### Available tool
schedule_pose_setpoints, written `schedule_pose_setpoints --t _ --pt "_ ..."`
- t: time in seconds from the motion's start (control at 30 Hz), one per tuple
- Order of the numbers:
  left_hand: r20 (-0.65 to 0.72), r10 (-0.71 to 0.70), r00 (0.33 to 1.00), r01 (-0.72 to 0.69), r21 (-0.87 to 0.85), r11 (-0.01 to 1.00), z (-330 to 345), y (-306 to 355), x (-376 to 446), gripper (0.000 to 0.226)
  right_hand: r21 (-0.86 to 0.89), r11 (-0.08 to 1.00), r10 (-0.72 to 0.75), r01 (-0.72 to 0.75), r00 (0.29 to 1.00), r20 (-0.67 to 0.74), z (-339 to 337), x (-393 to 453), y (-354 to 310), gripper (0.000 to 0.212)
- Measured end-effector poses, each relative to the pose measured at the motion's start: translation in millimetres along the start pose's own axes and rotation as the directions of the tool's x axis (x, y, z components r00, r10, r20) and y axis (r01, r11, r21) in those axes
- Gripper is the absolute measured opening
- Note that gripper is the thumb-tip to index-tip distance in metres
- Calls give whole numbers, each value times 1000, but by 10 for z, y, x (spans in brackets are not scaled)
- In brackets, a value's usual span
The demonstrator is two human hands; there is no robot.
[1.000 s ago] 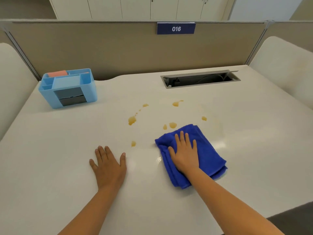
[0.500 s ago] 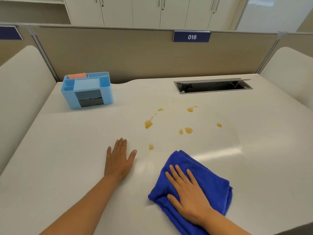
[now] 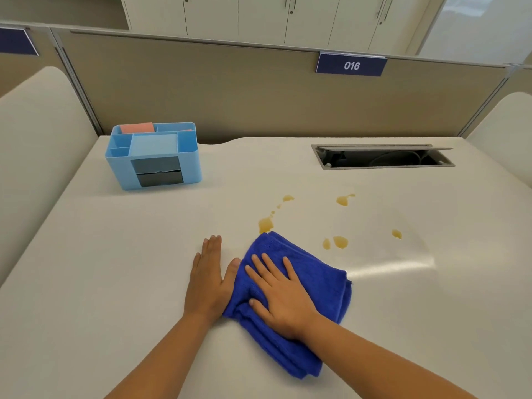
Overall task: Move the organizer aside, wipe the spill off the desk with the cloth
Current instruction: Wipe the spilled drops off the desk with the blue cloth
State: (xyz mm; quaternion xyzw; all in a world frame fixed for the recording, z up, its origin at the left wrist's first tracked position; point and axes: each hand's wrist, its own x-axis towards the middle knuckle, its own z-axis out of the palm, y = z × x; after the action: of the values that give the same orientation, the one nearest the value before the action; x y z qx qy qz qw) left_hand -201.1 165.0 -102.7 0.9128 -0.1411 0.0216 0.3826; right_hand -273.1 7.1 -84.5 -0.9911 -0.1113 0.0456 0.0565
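A folded blue cloth point(image 3: 318, 276) lies on the white desk point(image 3: 115, 269), near its front middle. My right hand point(image 3: 279, 295) presses flat on the cloth, fingers spread. My left hand point(image 3: 208, 279) rests flat on the bare desk, its thumb touching the cloth's left edge. Amber spill drops point(image 3: 340, 242) are scattered just beyond the cloth; the largest drop point(image 3: 265, 224) sits at the cloth's far corner. The light blue organizer point(image 3: 155, 156) stands at the back left of the desk, apart from the spill.
An open cable slot point(image 3: 383, 156) is cut into the desk at the back right. A beige partition point(image 3: 259, 90) with a "016" label point(image 3: 351, 65) closes the far edge. Cream side panels flank the desk left and right.
My right hand pulled the cloth back toward me, then slid it left and forward against my left hand. The small drop near my left hand no longer shows. The organizer stayed put.
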Motion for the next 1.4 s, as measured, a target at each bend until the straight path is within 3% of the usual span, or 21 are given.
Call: schedule_pose_setpoints --t 0.33,0.83,1.4 --pt "-124 -99 987 80 -150 985 29 68 297 69 8 1000 -30 31 999 -41 -27 657 139 63" --pt "-142 -118 983 112 -52 992 93 94 551 69 25 978 211 -209 974 -78 -139 1575 755 62" --pt "-130 -142 981 151 60 987 96 122 547 77 5 811 581 -585 806 -111 -358 1634 2101 65"
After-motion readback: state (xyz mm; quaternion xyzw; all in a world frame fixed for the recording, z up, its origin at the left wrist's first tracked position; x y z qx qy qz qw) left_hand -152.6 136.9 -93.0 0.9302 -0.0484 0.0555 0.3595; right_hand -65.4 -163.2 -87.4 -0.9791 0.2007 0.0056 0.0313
